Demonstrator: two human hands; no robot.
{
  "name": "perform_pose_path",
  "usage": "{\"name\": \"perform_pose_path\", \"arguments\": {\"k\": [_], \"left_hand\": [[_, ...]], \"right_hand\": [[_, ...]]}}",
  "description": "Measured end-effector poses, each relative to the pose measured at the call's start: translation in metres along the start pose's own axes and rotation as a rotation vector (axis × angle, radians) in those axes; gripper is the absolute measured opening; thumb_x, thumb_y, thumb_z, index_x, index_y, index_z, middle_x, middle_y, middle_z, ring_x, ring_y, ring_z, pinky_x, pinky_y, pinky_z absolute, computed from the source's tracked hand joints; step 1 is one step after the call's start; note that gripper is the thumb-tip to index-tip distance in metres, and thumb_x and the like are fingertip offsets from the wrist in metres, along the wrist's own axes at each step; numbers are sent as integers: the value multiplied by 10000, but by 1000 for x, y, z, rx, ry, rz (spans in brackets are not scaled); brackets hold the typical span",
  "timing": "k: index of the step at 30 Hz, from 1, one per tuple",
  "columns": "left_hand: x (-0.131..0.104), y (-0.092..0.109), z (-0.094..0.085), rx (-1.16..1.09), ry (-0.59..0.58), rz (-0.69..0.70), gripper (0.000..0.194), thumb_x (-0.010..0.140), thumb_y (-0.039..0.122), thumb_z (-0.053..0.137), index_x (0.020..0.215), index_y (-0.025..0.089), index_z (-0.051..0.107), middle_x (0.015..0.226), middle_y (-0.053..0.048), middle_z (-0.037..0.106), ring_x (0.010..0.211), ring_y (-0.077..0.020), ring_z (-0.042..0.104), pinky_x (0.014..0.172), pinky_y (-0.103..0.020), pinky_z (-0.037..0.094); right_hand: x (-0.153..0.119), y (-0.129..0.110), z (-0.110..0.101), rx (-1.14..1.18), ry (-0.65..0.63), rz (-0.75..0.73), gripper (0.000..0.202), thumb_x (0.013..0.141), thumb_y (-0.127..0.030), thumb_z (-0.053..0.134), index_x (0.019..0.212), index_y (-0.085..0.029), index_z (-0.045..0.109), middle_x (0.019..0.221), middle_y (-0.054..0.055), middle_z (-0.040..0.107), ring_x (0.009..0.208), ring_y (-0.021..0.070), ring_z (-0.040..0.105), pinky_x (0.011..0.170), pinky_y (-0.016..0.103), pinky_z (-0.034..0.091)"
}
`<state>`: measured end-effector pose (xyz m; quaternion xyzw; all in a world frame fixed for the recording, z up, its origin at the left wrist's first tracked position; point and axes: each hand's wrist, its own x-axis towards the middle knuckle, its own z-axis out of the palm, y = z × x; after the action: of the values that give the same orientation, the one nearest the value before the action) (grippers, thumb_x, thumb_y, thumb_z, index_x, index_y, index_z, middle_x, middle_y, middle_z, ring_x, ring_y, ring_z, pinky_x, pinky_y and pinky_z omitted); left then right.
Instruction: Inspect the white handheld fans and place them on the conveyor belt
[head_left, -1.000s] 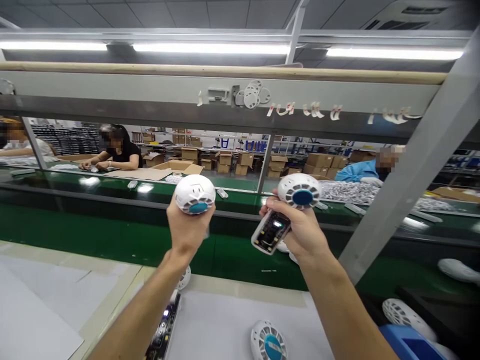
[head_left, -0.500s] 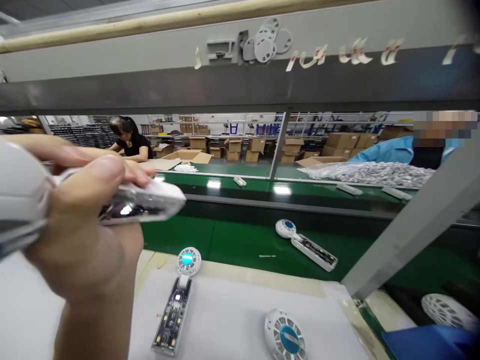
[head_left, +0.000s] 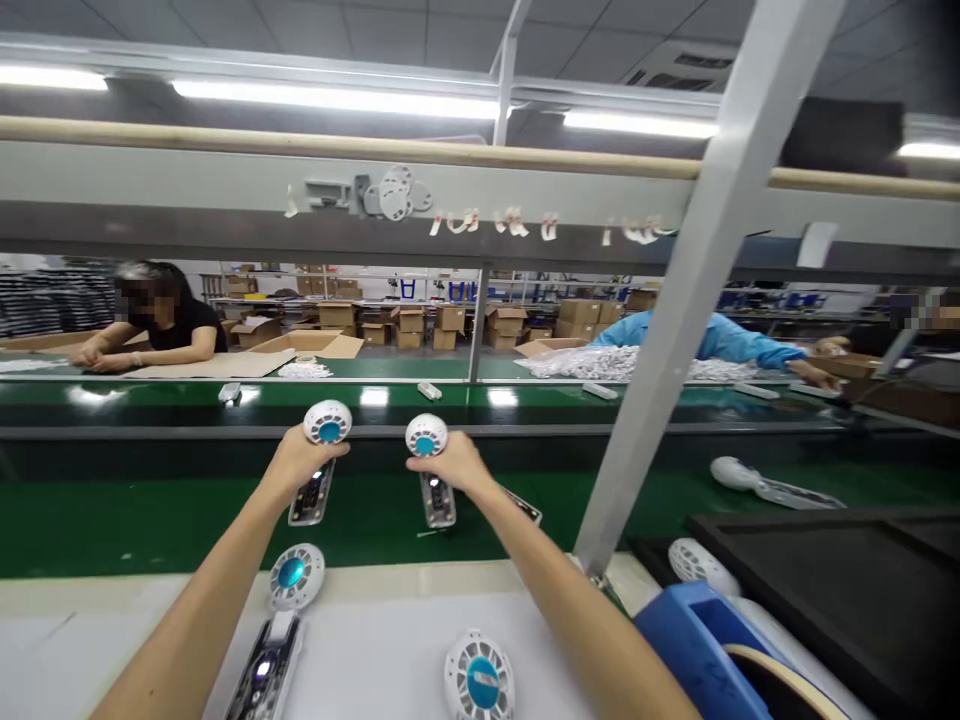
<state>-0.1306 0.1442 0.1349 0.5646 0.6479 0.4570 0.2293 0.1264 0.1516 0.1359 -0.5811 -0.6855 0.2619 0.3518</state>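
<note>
My left hand point(head_left: 295, 462) is closed round the neck of a handheld fan point(head_left: 328, 423), a white round head with a blue centre on a clear handle with circuitry and a small light. My right hand point(head_left: 460, 464) grips a similar fan point(head_left: 426, 437) by its neck. Both fans are out over the green belt, handles pointing toward me; whether they touch it I cannot tell. Nearer me, a fan with a lit blue centre point(head_left: 297, 577) lies on the white worktop, partly behind my left forearm. Another fan head point(head_left: 480, 676) lies at the front edge of view.
A slanted metal post point(head_left: 660, 330) rises right of my right arm. Beyond it are a blue tape dispenser point(head_left: 697, 640), a black tray point(head_left: 847, 590) and another fan point(head_left: 776, 487) on the belt point(head_left: 187, 520). Co-workers sit across the line, near a pile of white parts point(head_left: 581, 362).
Before, one hand held a fan close to the camera at the left. Now both hands are stretched forward over the belt, each with a fan. The view has moved back and shifted right.
</note>
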Motion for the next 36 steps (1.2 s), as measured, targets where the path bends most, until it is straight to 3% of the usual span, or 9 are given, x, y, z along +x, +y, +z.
{"name": "perform_pose_path", "arguments": {"k": [5, 12, 15, 18, 22, 24, 28, 32, 36], "left_hand": [[19, -55, 15, 129, 18, -110, 429, 589, 343, 710, 966, 146, 650, 916, -93, 727, 879, -296, 675, 760, -362, 509], [12, -87, 9, 452, 113, -200, 604, 642, 514, 605, 1055, 74, 621, 1180, -310, 589, 1216, -553, 464, 930, -599, 403], [2, -69, 6, 526, 166, -133, 700, 677, 503, 572, 1228, 71, 571, 1342, -312, 453, 1286, -565, 357, 1004, -634, 330], [-9, -30, 12, 528, 146, 40, 616, 738, 458, 528, 1259, 134, 579, 1347, -239, 442, 1322, -493, 335, 1063, -575, 310], [-24, 24, 36, 438, -49, 226, 416, 781, 446, 514, 1084, 205, 666, 1130, -125, 593, 1097, -337, 563, 976, -437, 431], [-33, 42, 51, 387, -130, 269, 378, 794, 457, 522, 1046, 221, 674, 1065, -88, 629, 985, -286, 611, 902, -391, 469], [-55, 60, 76, 276, -150, 253, 537, 794, 528, 570, 1183, 159, 606, 1214, -155, 594, 1150, -344, 566, 973, -443, 443], [-84, 75, 90, -102, -406, 122, 893, 737, 613, 702, 1421, 146, 368, 1315, -211, 551, 1096, -331, 625, 942, -460, 486], [-106, 98, 87, -508, -464, 181, 756, 830, 520, 669, 1414, 211, 302, 1065, -94, 650, 842, -225, 675, 763, -406, 571]], "right_hand": [[3, 25, 37, -187, -107, 39, 306, 858, -406, 718, 999, -136, 694, 1023, 73, 724, 967, 204, 684, 870, 376, 537], [8, 23, 10, -395, -122, -64, 382, 951, -377, 609, 1271, -171, 592, 1322, 100, 581, 1237, 261, 540, 1040, 487, 437], [11, 33, -4, -474, -183, 24, 519, 917, -369, 660, 1378, -182, 513, 1432, 126, 480, 1294, 309, 484, 1049, 537, 428], [14, 48, -5, -512, -302, 119, 501, 915, -362, 673, 1360, -180, 531, 1341, 121, 553, 1181, 281, 576, 982, 512, 496], [15, 54, 3, -511, -304, 121, 460, 923, -363, 665, 1325, -171, 550, 1218, 97, 625, 1085, 241, 629, 930, 456, 529], [14, 48, 3, -506, -257, 141, 495, 880, -359, 708, 1306, -156, 557, 1185, 106, 644, 1068, 251, 641, 919, 458, 531], [7, 22, -18, -416, -70, 107, 787, 665, -324, 835, 1357, -162, 497, 1151, 152, 680, 1094, 344, 650, 914, 446, 508], [-9, -11, -51, -238, 164, -25, 796, 730, -517, 727, 1394, -264, 371, 1196, 72, 669, 1085, 280, 652, 880, 353, 501], [-34, -41, -71, 105, 328, -189, 797, 742, -564, 721, 1376, -253, 353, 1116, 39, 658, 945, 215, 656, 845, 344, 512]]}}
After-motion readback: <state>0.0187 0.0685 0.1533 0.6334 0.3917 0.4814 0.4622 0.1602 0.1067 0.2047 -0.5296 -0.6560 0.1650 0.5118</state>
